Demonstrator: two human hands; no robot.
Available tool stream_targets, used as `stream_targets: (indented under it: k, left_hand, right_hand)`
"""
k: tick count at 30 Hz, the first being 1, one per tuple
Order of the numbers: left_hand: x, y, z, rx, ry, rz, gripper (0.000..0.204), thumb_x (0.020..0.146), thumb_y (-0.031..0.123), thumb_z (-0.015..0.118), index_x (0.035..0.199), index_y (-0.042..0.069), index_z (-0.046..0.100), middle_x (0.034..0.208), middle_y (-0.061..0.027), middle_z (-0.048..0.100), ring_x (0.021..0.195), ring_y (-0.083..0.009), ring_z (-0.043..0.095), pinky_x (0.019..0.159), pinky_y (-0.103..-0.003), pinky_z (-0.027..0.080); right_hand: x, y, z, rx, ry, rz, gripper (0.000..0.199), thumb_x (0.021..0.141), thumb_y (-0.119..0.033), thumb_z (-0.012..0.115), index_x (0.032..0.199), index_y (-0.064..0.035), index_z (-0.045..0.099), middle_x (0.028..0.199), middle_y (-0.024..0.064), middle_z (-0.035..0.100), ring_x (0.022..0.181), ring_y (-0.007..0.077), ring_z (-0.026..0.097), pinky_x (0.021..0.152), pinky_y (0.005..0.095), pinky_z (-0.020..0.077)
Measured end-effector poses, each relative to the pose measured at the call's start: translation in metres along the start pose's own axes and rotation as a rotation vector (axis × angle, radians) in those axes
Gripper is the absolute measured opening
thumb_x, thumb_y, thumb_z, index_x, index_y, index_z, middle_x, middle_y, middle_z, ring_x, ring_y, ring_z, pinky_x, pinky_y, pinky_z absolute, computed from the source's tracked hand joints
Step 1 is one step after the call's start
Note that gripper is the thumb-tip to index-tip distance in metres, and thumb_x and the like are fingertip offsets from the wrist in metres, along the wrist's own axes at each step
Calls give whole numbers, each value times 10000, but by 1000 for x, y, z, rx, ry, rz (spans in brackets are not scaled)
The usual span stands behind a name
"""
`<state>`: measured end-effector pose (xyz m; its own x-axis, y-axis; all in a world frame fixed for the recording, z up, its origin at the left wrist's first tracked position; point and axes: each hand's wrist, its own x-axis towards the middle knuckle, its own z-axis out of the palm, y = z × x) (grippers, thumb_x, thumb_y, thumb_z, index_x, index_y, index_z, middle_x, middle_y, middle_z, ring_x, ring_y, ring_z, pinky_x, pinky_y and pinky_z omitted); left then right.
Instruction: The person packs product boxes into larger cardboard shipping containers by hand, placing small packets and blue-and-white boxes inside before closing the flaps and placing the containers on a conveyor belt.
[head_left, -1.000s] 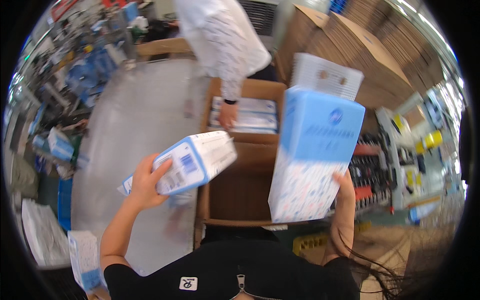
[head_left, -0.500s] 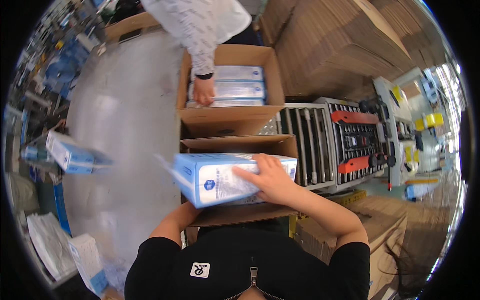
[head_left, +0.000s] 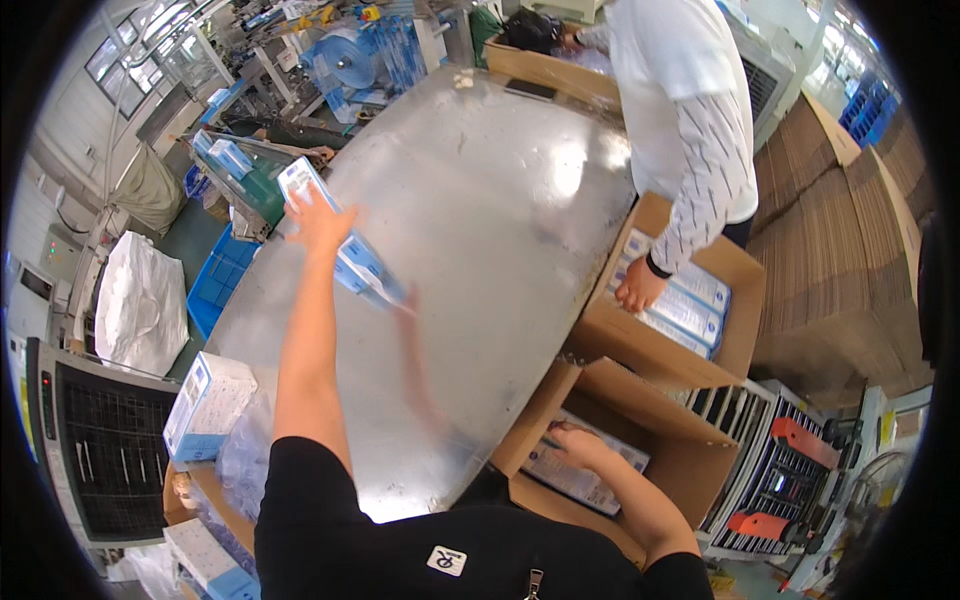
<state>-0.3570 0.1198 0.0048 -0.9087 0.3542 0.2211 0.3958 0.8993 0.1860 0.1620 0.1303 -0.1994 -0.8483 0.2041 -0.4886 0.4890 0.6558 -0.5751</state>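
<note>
My left hand point(head_left: 322, 222) reaches far out over the table, fingers spread across the top of a blue-and-white box point(head_left: 365, 268). It touches or hovers just above that box; the exact contact is unclear. My right hand point(head_left: 578, 445) is inside the near cardboard carton point(head_left: 665, 400), fingers lying on the end of a white-and-blue box point(head_left: 570, 480) that rests along its bottom. The palm side of both hands is hidden.
A co-worker's hand point(head_left: 640, 285) touches boxes in the farther carton point(head_left: 745, 325). The metal table point(head_left: 470, 230) lies between. Left stand another box point(head_left: 205, 405) and a blue crate point(head_left: 220, 280). A roller conveyor point(head_left: 745, 440) and stacked flat cardboard point(head_left: 830, 260) are on the right.
My view has turned left. My left hand has left the near carton for the box on the table. The box under my right hand has gone down into the carton.
</note>
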Motion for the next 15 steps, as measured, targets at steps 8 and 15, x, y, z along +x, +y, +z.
stream_targets:
  k: [8, 15]
  left_hand:
    - [-77, -48, 15, -144, -529, 437, 1007, 641, 375, 730, 1444, 199, 149, 1390, -335, 202, 1155, -442, 443, 915, -438, 427]
    - [-149, -80, -12, -550, -519, 926, 650, 753, 325, 632, 1349, 199, 405, 1386, -255, 301, 1227, -397, 396, 990, -441, 375]
  right_hand:
    - [19, -131, -142, -227, 648, -286, 679, 660, -112, 711, 1284, -134, 446, 1300, 161, 413, 1180, 342, 423, 965, 471, 359]
    - [36, -173, -180, -520, 234, -412, 792, 593, -148, 751, 1311, -167, 417, 1167, 117, 498, 1168, 289, 437, 1046, 501, 233]
